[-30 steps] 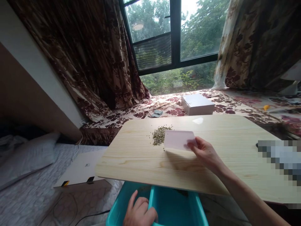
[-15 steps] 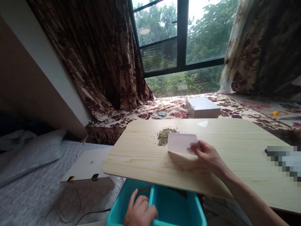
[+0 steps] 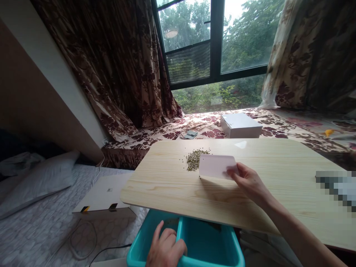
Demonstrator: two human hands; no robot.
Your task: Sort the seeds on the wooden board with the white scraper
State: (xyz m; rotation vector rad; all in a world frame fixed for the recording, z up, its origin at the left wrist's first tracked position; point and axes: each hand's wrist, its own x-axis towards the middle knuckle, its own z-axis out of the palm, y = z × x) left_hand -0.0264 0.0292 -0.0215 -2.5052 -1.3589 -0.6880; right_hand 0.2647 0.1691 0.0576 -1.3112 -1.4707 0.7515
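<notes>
My right hand (image 3: 247, 181) pinches a flat pale plastic scraper (image 3: 215, 165) with rounded corners, thumb on its near face. The scraper is tilted on edge over the wooden tabletop (image 3: 167, 193), its left end against a pile of small greenish-brown seeds (image 3: 194, 160). A few loose seeds lie around the pile, and one sits by the scraper's lower left corner. Below the table's front edge stands a teal two-compartment bin (image 3: 239, 254). My left hand (image 3: 167, 246) grips the bin's middle divider, with its index finger stretched over the left compartment.
Behind the table, a white box (image 3: 241, 125) and a folded grey-green cloth (image 3: 190, 135) rest on the patterned window seat. To the left, a white carton (image 3: 107, 193) lies on the bed (image 3: 36, 230). A blurred-out object (image 3: 338, 189) is at the table's right.
My hands, the scraper and the seeds hold nearly the same places. The whole view has shifted very slightly.
</notes>
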